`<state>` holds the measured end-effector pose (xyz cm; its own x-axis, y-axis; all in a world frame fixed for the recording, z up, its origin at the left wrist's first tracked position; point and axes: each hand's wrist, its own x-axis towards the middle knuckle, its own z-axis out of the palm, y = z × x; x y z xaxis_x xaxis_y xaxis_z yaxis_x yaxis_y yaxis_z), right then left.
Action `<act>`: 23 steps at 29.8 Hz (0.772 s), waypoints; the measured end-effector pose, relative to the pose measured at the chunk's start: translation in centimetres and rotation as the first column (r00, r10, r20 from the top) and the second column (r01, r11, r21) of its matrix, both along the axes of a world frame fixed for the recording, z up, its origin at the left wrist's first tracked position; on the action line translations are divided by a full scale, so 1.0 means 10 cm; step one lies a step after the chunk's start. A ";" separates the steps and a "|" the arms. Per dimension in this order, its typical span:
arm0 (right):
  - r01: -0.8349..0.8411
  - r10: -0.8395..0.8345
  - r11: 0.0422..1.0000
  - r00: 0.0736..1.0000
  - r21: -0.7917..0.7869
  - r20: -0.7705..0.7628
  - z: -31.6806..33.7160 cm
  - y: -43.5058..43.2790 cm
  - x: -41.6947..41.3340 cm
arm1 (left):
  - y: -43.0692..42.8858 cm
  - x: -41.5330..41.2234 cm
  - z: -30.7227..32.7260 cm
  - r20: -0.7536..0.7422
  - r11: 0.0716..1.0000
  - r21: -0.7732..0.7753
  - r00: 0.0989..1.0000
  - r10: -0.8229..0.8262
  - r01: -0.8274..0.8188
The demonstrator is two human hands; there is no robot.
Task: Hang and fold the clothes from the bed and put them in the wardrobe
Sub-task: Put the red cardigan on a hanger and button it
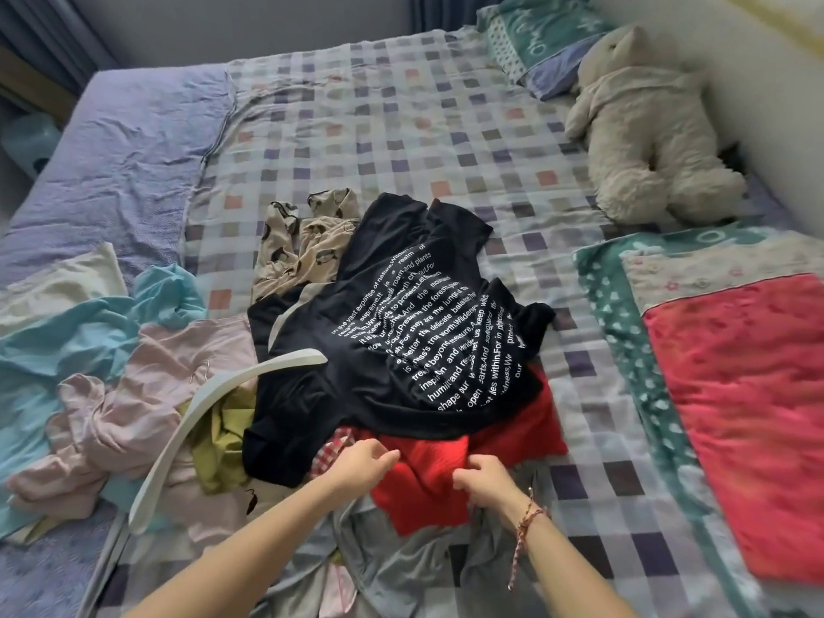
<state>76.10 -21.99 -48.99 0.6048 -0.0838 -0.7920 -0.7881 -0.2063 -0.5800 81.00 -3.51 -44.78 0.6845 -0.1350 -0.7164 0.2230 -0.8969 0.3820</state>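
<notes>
A heap of clothes lies on the checked bed sheet [401,127]. On top is a black T-shirt with white lettering [401,332]. Beneath it a red garment [428,479] sticks out toward me. My left hand [363,463] pinches the red garment's left edge and my right hand [484,481] grips its near edge. A white hanger [196,421] rests across the pile to the left. Pink [147,394], light blue [67,345], olive [218,443], beige patterned [303,243] and grey [401,564] clothes lie around.
A plush bear [642,127] sits at the far right by the wall. A teal pillow [535,37] is at the head of the bed. A red and teal blanket [749,394] covers the right side. A lavender quilt [125,149] lies at the left.
</notes>
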 end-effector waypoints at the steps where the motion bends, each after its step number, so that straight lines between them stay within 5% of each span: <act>1: -0.033 0.032 0.998 0.999 0.062 0.017 0.18 0.07 0.00 | -0.08 -0.03 0.05 -0.117 0.984 -0.091 0.983 0.143 -0.154; 3: -0.194 0.185 0.973 0.979 0.123 0.079 0.47 0.24 -0.05 | -0.19 -0.08 0.10 -0.430 0.861 -0.221 0.839 0.335 -0.457; 5: -0.418 0.397 0.899 0.904 0.132 0.156 0.68 0.37 -0.23 | -0.29 -0.14 0.12 -0.644 0.646 -0.270 0.633 0.430 -0.714; 7: -0.611 0.582 0.782 0.786 0.121 0.209 0.89 0.43 -0.43 | -0.33 -0.21 0.15 -0.580 0.521 -0.314 0.595 0.556 -0.793; 10: -0.678 0.631 0.659 0.734 0.324 0.253 1.10 0.27 -0.48 | -0.22 -0.27 0.22 -0.239 0.621 -0.319 0.695 0.678 -0.716; 12: -0.359 0.306 0.871 0.930 0.334 0.202 1.01 0.08 -0.34 | -0.08 -0.31 0.35 -0.144 0.703 -0.335 0.771 0.620 -0.627; 14: -0.013 0.011 1.000 0.956 0.006 0.293 0.83 -0.08 -0.13 | 0.09 -0.43 0.54 -0.108 0.754 -0.371 0.831 0.545 -0.542; 17: -0.188 0.339 0.910 0.851 -0.370 0.401 0.75 -0.05 0.20 | 0.18 -0.63 0.81 -0.126 0.767 -0.441 0.879 0.460 -0.465; 21: -0.509 0.729 0.559 0.678 -0.655 0.094 0.72 0.25 0.56 | 0.27 -0.76 1.12 -0.113 0.759 -0.497 0.898 0.424 -0.421; 23: -0.490 0.679 0.608 0.728 -0.625 0.090 0.72 0.19 0.78 | 0.31 -0.73 1.20 -0.080 0.794 -0.487 0.924 0.374 -0.364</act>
<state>83.94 -20.13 -41.81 0.8609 0.0345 -0.5077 -0.1950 -0.8992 -0.3917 73.70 -0.43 -32.73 0.7668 -0.1939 -0.6119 0.4867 -0.4458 0.7512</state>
